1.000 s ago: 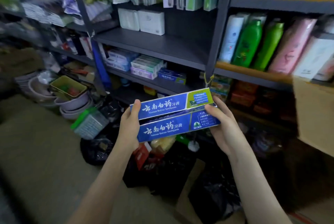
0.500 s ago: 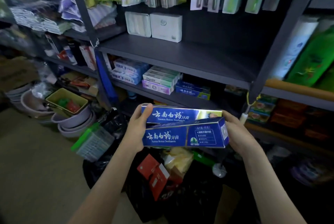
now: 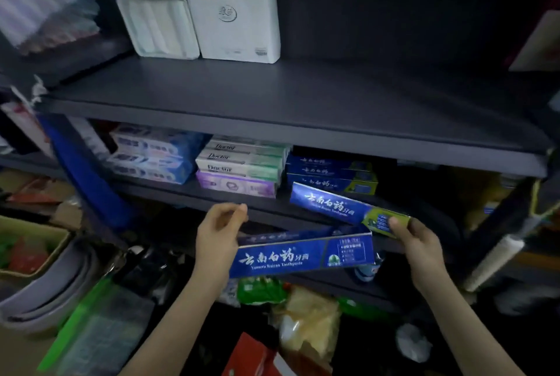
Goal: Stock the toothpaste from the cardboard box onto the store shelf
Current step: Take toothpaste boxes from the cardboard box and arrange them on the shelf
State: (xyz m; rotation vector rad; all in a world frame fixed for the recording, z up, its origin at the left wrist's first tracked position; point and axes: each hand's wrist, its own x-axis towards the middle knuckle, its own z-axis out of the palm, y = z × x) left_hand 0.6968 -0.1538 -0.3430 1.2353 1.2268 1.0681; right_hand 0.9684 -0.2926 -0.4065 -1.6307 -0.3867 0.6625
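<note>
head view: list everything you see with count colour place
upper toothpaste box: 1, blue with green end, at lower shelf's edge
lower toothpaste box: 1, blue, below that edge
shelved toothpaste stack: about 3, blue, lower shelf right
white-green boxes: 3, lower shelf middle, on a purple box
pale blue boxes: count unclear, lower shelf left
white packs: 2, upper shelf back
upper shelf: 1, dark grey, centre
basins: stacked, grey, bottom left
left hand: holds lower toothpaste box's left end
right hand: pinches upper toothpaste box's green end

Blue cardboard toothpaste carton [image 3: 300, 257], white lettering; second blue toothpaste carton [image 3: 330, 204], green end at 3 o'clock; dark grey shelf [image 3: 272, 96].
</note>
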